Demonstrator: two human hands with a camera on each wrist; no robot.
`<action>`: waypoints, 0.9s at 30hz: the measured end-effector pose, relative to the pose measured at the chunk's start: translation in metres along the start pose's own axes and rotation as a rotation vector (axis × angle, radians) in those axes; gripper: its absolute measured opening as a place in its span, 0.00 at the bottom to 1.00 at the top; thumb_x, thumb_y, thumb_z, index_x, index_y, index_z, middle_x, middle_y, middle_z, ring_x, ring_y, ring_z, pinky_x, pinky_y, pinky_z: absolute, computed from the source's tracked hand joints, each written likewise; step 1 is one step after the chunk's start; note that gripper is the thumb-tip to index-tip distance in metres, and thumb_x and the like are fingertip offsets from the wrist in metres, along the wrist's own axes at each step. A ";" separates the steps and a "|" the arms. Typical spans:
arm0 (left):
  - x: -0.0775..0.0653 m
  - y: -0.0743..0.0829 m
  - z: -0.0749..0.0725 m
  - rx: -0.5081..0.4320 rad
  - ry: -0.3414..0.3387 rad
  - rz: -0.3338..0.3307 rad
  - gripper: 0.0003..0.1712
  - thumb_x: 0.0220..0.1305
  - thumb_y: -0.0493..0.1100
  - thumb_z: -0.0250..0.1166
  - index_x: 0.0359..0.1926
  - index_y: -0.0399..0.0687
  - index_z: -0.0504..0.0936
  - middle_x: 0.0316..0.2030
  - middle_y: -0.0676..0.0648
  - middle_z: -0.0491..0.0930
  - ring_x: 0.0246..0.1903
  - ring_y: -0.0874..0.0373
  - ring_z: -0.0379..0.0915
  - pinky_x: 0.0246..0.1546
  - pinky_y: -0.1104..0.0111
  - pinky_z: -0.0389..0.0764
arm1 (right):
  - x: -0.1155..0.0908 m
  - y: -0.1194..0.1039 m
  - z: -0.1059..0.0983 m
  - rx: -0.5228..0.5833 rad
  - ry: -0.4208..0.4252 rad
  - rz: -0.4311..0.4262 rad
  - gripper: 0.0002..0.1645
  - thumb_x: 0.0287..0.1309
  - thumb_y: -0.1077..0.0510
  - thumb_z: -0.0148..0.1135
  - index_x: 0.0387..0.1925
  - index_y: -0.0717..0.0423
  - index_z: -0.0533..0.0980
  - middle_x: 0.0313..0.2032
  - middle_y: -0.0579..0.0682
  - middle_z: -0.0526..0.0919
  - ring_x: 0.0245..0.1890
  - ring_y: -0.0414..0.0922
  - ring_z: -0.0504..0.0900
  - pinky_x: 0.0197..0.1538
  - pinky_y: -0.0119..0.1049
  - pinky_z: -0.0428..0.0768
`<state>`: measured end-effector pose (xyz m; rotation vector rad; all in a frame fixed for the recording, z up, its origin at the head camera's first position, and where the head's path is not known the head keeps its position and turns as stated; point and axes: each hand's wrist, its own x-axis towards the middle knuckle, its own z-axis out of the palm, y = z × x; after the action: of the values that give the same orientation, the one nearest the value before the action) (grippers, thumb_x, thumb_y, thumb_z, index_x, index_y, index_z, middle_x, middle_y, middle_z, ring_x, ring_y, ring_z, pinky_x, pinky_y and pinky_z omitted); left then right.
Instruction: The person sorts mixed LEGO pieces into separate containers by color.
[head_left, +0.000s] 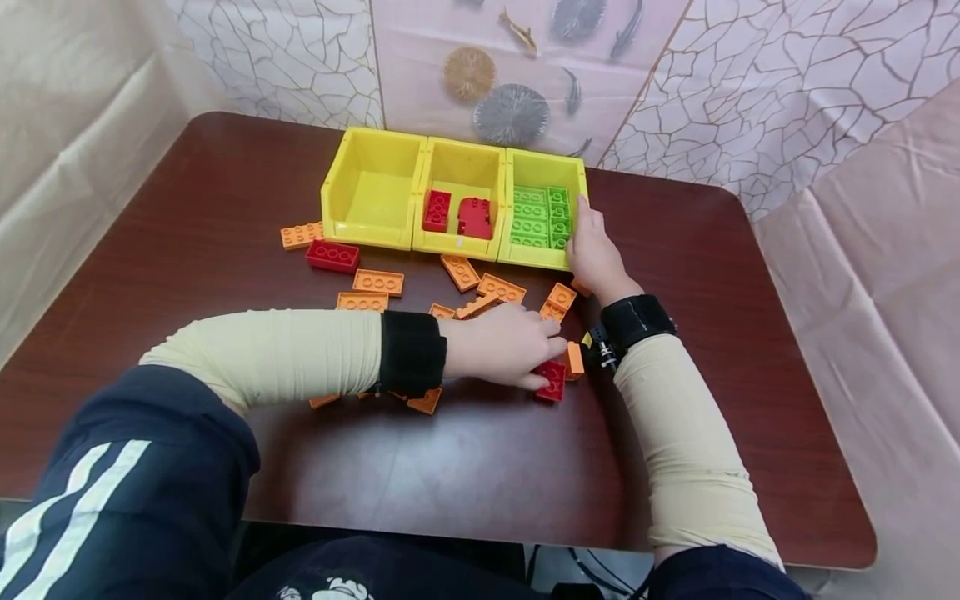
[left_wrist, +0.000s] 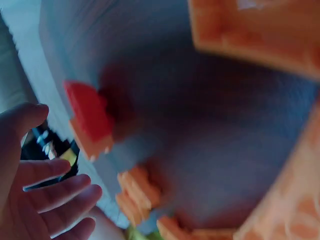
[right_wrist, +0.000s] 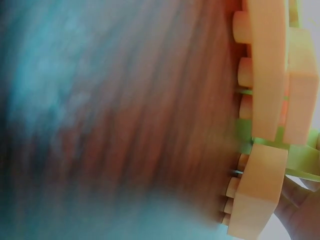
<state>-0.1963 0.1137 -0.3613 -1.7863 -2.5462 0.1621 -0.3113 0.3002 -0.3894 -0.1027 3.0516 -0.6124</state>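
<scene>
My left hand reaches over the loose bricks at mid-table, its fingers extended beside a red brick. The left wrist view shows that hand's spread fingers with nothing between them, and the red brick apart from them, close by an orange brick. My right hand rests along the outer right wall of the yellow bin that contains green bricks. Only part of this hand shows at the lower right of the right wrist view, behind orange bricks.
Two more joined yellow bins stand to the left: the middle bin contains red bricks, and the left bin has a bare floor. Several orange bricks and another red brick lie in front. Patterned cloth hangs behind the table.
</scene>
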 end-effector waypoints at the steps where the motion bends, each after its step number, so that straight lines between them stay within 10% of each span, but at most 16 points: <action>1: 0.002 0.003 0.003 0.005 -0.011 -0.002 0.29 0.60 0.64 0.56 0.51 0.48 0.74 0.42 0.49 0.75 0.38 0.54 0.74 0.38 0.62 0.76 | 0.000 0.000 0.000 0.001 -0.005 0.003 0.36 0.70 0.58 0.29 0.72 0.47 0.28 0.68 0.59 0.46 0.37 0.56 0.71 0.38 0.47 0.71; 17: 0.001 0.008 0.015 -0.118 0.005 -0.011 0.28 0.59 0.58 0.60 0.52 0.45 0.70 0.42 0.48 0.74 0.39 0.56 0.74 0.36 0.62 0.77 | 0.004 -0.002 -0.009 -0.014 -0.103 -0.010 0.38 0.70 0.57 0.32 0.70 0.51 0.24 0.69 0.62 0.40 0.59 0.57 0.63 0.56 0.49 0.66; 27: -0.031 -0.093 -0.012 -0.250 0.212 -0.279 0.24 0.58 0.47 0.64 0.52 0.40 0.72 0.45 0.45 0.74 0.46 0.51 0.70 0.49 0.62 0.71 | 0.003 -0.003 -0.013 -0.026 -0.159 -0.025 0.39 0.69 0.59 0.31 0.69 0.55 0.23 0.69 0.65 0.38 0.60 0.59 0.61 0.56 0.50 0.64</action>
<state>-0.2715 0.0537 -0.3390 -1.3959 -2.7134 -0.3462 -0.3144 0.3023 -0.3759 -0.1806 2.9094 -0.5382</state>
